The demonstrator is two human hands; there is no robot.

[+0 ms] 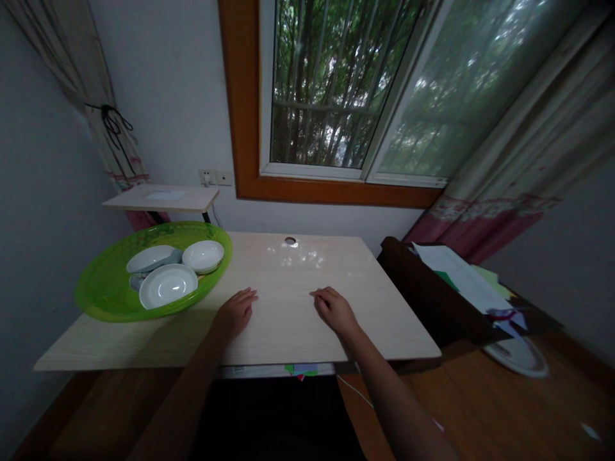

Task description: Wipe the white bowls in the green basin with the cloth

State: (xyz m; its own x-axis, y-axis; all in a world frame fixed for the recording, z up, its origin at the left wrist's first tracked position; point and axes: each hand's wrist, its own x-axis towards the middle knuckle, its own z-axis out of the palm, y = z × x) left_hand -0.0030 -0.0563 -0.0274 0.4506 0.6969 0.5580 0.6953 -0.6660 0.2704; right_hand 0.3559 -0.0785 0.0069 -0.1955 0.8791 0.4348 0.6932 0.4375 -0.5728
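Note:
My left hand (235,312) rests on the pale wooden tabletop (283,320), fingers loosely stretched and nothing in them. To its right, across a gap, my right hand (335,309) also touches the tabletop, fingers slightly bent and holding nothing. A large green basin (108,291) stands at the table's left, near my left hand but apart from it. Inside lie white dishes: a round bowl (168,286) in front, a smaller bowl (203,255) at the right, and a tilted oval dish (151,258) behind. Something greyish beneath them is partly hidden.
A small raised shelf (166,200) stands behind the basin. A round cable hole (291,241) sits near the table's back edge, below the window frame (331,191). On the right, a dark brown piece of furniture (427,288) bears papers (464,275).

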